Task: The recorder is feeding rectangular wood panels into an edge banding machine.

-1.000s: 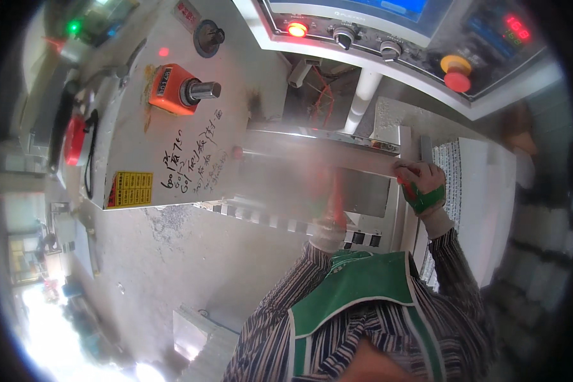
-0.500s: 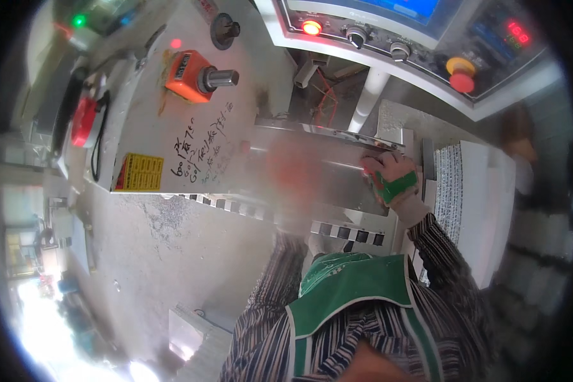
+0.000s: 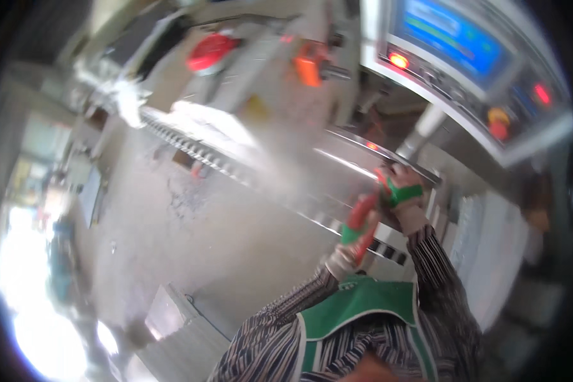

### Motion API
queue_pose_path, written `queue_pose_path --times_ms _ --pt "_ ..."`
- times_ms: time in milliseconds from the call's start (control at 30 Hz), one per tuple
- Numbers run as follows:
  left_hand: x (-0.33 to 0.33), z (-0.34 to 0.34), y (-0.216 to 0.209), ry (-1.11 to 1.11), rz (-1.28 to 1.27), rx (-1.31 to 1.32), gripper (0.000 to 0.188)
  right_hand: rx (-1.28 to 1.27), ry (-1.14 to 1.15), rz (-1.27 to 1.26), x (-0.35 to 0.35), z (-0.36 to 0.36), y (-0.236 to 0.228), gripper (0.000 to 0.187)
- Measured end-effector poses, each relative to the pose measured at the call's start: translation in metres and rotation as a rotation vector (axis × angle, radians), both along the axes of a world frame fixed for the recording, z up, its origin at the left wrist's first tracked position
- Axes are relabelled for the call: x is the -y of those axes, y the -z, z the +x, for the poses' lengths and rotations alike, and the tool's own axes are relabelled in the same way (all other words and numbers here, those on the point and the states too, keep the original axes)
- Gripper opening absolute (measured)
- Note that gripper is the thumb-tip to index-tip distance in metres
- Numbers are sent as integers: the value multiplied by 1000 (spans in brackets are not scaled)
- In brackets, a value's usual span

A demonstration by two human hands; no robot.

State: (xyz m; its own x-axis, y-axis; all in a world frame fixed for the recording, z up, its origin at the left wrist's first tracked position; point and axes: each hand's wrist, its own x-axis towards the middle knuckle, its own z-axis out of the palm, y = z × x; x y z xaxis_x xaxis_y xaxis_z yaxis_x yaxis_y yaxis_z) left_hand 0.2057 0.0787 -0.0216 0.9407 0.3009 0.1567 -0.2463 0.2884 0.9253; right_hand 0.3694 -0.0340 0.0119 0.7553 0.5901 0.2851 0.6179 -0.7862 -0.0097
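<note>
My right hand (image 3: 402,188), in a light glove with green and red patches, rests on the right end of a shiny metal surface (image 3: 344,163) of the machine. Its fingers seem spread over that surface, though somewhat blurred. Just to its lower left is my left hand (image 3: 359,228), gloved in red and green. Motion smears its fingers, so I cannot make out whether it holds anything. A strip of dark and light squares (image 3: 386,252) runs along the machine's near edge, below both hands.
A control panel (image 3: 452,89) with a lit blue screen and a red push button (image 3: 497,130) hangs at upper right. White stacked sheets (image 3: 493,254) stand to the right. An orange block (image 3: 308,63) and a red round object (image 3: 211,53) sit on the machine at upper left.
The view has turned left, shifting the machine and panel rightward in the picture. My left hand, a blur over the metal surface before, is now beside my right hand, which stays at the surface's right end.
</note>
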Motion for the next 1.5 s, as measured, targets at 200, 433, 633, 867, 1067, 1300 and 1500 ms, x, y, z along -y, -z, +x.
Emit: queue_pose_path --times_ms 200,433,633,867,1067,1300,1500 --pt "-29 -64 12 9 -423 -254 41 28 -105 102 -25 15 20 37" --pt "-54 -118 -2 -115 -125 -293 43 -180 -46 229 -77 25 47 33" --pt "-38 -103 -7 -53 -129 -308 40 -443 51 249 -96 30 27 39" --pt "-14 -100 -40 82 -120 -429 41 -132 74 293 26 -42 -12 43" --pt "15 -69 -45 256 -27 -358 52 -67 695 610 271 -102 -5 46" --pt "68 -29 -61 346 -52 -407 52 -281 1366 -131 426 -194 -4 75" --pt "107 -17 -69 345 -22 -438 52 -404 1328 -19 443 -200 13 74"
